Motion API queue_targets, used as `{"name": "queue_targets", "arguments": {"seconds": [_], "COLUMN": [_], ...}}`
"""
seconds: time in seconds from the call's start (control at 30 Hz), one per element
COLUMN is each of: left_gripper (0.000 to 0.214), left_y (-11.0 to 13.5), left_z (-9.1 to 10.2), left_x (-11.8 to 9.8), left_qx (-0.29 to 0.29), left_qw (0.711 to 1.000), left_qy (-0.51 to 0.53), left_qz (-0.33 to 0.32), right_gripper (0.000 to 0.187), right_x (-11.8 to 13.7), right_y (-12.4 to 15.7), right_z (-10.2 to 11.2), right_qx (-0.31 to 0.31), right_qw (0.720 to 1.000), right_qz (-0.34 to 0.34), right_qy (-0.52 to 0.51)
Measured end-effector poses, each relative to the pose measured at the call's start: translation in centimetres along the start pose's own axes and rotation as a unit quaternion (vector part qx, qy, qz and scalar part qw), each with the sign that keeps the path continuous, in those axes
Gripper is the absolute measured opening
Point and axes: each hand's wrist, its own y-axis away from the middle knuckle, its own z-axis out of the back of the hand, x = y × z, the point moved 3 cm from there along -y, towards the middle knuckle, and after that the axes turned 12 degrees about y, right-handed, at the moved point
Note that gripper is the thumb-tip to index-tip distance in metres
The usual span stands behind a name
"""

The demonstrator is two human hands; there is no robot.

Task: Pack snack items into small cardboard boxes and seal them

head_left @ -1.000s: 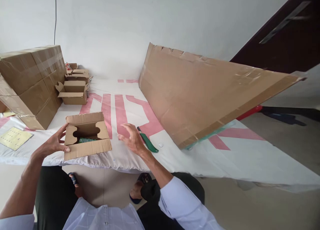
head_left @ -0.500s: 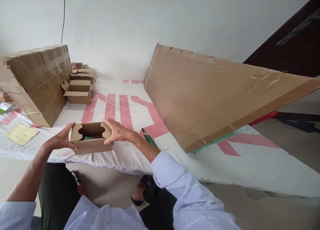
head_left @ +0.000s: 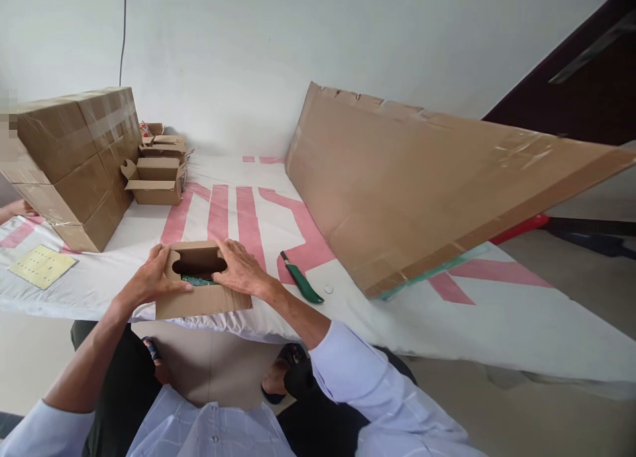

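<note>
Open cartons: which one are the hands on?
The frontmost carton, green circuit board showing inside; the other open cartons stand farther back, beside the taped box stack.

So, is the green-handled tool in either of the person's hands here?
No, the green-handled tool lies on the cloth, while the left hand and right hand both hold the open cardboard box.

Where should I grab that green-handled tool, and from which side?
Probably by the thick curved green handle, coming from the near side with the right hand, once off the box: the handle lies toward you, the narrow dark tip points away.
</note>
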Motion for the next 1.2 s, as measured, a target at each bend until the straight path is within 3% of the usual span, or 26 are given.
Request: {"name": "queue_targets", "arguments": {"seconds": [0.1, 0.17, 0.23, 0.3, 0.37, 0.43, 0.53, 0.63, 0.73, 0.83, 0.97, 1.07, 1.13, 1.2], "left_gripper": [0.056, 0.042, 0.049, 0.061, 0.064, 0.055, 0.055, 0.089, 0.121, 0.128, 0.115, 0.113, 0.115, 0.118], "left_y": [-0.2, 0.0, 0.5, 1.3, 2.4, 3.3, 4.1, 4.3, 4.1, 3.9, 3.7, 3.8, 3.9, 3.9], "left_z": [-1.1, -0.9, 0.0, 1.2, 2.1, 2.2, 0.5, -1.7, -3.1, -3.4, -2.9, -2.9, -3.1, -3.4], "left_x": [-1.9, -2.1, -1.3, 0.2, 1.4, 1.9, 2.2, 2.3, 2.4, 2.4, 1.9, 2.1, 2.5, 2.8], "left_qx": [-0.061, -0.084, -0.113, -0.167, -0.227, -0.250, -0.187, -0.115, -0.121, -0.135, -0.119, -0.130, -0.141, -0.148], "left_qw": [0.997, 0.996, 0.992, 0.979, 0.968, 0.967, 0.982, 0.992, 0.988, 0.984, 0.988, 0.988, 0.988, 0.988], "left_qy": [-0.057, -0.034, 0.044, 0.117, 0.108, 0.039, -0.011, 0.046, 0.095, 0.105, 0.092, 0.059, 0.039, 0.027], "left_qz": [0.004, -0.017, -0.021, -0.010, -0.015, -0.029, -0.001, 0.019, 0.028, 0.040, -0.027, -0.051, -0.048, -0.044], "right_gripper": [0.072, 0.070, 0.070, 0.071, 0.068, 0.056, 0.043, 0.050, 0.055, 0.054, 0.047, 0.027, 0.022, 0.016], "right_x": [-0.4, -1.8, -3.7, -5.4, -6.3, -6.5, -6.2, -5.8, -5.5, -5.4, -4.6, -2.0, 0.4, 2.5], "right_y": [0.2, 0.4, 0.8, 1.6, 2.7, 3.6, 4.3, 4.5, 4.5, 4.4, 4.0, 2.7, 1.2, -0.6], "right_z": [-0.1, 0.0, 0.1, 0.2, 0.0, -0.6, -1.9, -3.1, -3.6, -3.2, -0.5, 1.7, 2.1, 1.7], "right_qx": [-0.043, -0.077, -0.118, -0.173, -0.222, -0.233, -0.200, -0.159, -0.133, -0.110, -0.133, -0.144, -0.072, 0.040], "right_qw": [0.998, 0.990, 0.977, 0.971, 0.972, 0.972, 0.979, 0.973, 0.963, 0.962, 0.986, 0.988, 0.989, 0.984], "right_qz": [-0.011, -0.027, -0.047, -0.053, -0.041, -0.022, -0.019, -0.038, -0.052, -0.042, -0.013, 0.041, 0.093, 0.121], "right_qy": [-0.040, -0.115, -0.172, -0.156, -0.072, 0.002, -0.037, -0.160, -0.230, -0.245, -0.101, 0.047, 0.089, 0.121]}}
